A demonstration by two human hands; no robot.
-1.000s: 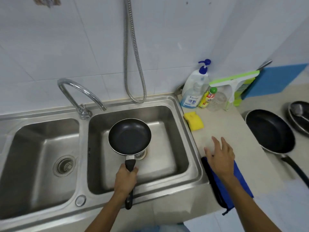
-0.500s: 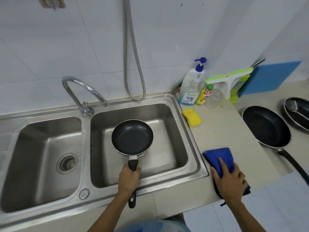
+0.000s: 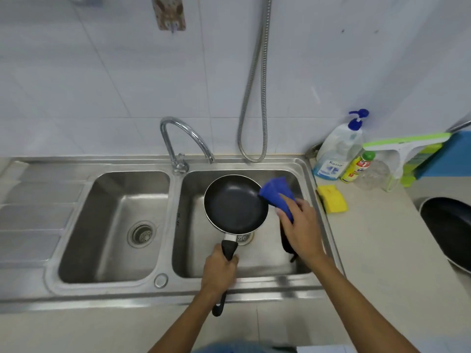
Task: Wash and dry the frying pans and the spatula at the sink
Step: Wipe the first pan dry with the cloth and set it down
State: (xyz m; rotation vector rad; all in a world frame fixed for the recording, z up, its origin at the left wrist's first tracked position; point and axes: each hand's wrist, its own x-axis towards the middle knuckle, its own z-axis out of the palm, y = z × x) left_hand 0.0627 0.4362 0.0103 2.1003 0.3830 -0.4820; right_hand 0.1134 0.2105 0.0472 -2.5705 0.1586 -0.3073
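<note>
A small black frying pan [image 3: 235,202] hangs level over the right basin of the steel sink [image 3: 313,282]. My left hand [image 3: 219,270] grips its black handle. My right hand [image 3: 300,229] holds a folded blue cloth [image 3: 277,194], whose tip touches the pan's right rim. A larger black frying pan [image 3: 449,225] lies on the counter at the right edge, partly cut off by the frame. No spatula shows in this view.
The curved tap [image 3: 183,138] stands between the two basins, and a metal hose [image 3: 254,98] hangs down the tiled wall. A yellow sponge [image 3: 332,202], soap pump bottle [image 3: 339,149], yellow bottle [image 3: 358,166] and green squeegee [image 3: 405,146] crowd the counter's back right.
My right hand picked the blue cloth up off the counter and carried it left over the right basin to the pan's rim. The pan stays held in place.
</note>
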